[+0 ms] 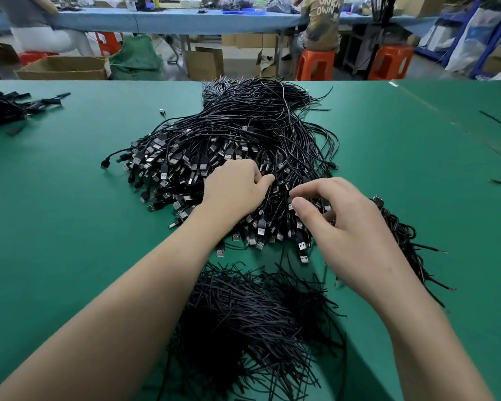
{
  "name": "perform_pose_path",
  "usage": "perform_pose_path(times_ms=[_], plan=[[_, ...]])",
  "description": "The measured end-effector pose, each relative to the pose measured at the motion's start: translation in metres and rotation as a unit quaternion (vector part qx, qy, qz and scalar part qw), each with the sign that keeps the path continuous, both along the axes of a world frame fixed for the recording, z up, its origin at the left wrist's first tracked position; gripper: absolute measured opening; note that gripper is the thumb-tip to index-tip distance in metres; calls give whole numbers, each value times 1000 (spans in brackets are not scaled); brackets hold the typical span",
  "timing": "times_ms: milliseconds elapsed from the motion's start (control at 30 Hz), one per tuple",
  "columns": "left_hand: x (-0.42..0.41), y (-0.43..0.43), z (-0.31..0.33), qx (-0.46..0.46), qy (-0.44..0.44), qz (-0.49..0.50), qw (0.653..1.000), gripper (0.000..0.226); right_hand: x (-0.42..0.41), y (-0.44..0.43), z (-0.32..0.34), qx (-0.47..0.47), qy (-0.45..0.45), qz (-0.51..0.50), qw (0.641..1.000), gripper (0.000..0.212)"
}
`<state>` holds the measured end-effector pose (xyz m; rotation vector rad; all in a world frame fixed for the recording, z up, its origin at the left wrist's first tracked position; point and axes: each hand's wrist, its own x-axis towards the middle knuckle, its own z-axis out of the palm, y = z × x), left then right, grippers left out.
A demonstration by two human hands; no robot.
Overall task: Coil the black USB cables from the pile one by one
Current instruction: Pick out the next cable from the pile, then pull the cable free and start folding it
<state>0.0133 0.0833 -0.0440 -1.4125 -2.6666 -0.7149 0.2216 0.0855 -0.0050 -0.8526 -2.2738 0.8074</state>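
Note:
A big pile of black USB cables (243, 140) lies in the middle of the green table (84, 212), its silver plugs fanned toward me. My left hand (232, 189) rests on the plug end of the pile, fingers curled down among the cables and gripping them. My right hand (350, 235) hovers over the pile's near right side. Its thumb and forefinger pinch a cable just behind its plug; the exact cable is hard to single out.
A heap of short black ties (252, 319) lies between my forearms at the table's near edge. Bundled cables (402, 235) lie under my right wrist, and more (3, 108) at the far left. A loose plug (162, 112) lies behind the pile. People sit at a blue bench beyond.

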Motion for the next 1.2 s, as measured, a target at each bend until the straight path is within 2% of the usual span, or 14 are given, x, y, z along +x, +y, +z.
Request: perform_pose_path(times_ms=[100, 200, 267, 333, 433, 567, 800, 1000, 1133, 1200], plan=[[-7, 0, 2, 35, 78, 12, 996, 25, 2, 1, 1, -2, 9, 6, 1000, 13], [-33, 3, 10, 51, 168, 39, 984, 37, 4, 4, 1, -13, 19, 5, 1000, 11], [-55, 11, 21, 5, 174, 44, 984, 52, 5, 5, 2, -17, 20, 5, 1000, 11], [-74, 22, 32, -66, 164, 45, 983, 58, 5, 5, 2, -21, 18, 8, 1000, 12], [-93, 31, 41, -114, 155, 55, 980, 45, 6, 6, 2, -25, 9, 15, 1000, 13], [-103, 21, 43, -6, 173, 61, 983, 21, 8, 6, 3, -26, 0, 20, 999, 16], [-102, -1, 51, 124, 102, -17, 987, 16, 7, 3, 3, -37, -8, 37, 999, 16], [-62, -14, 75, 168, 42, -164, 971, 17, 1, -3, 4, -62, 2, 43, 997, 14], [-34, -25, 84, 192, -94, -174, 961, 9, -3, -5, 1, -97, 14, 45, 994, 20], [-18, -32, 89, 211, -183, -193, 941, 11, -4, -5, -4, -133, 28, 43, 990, 27]])
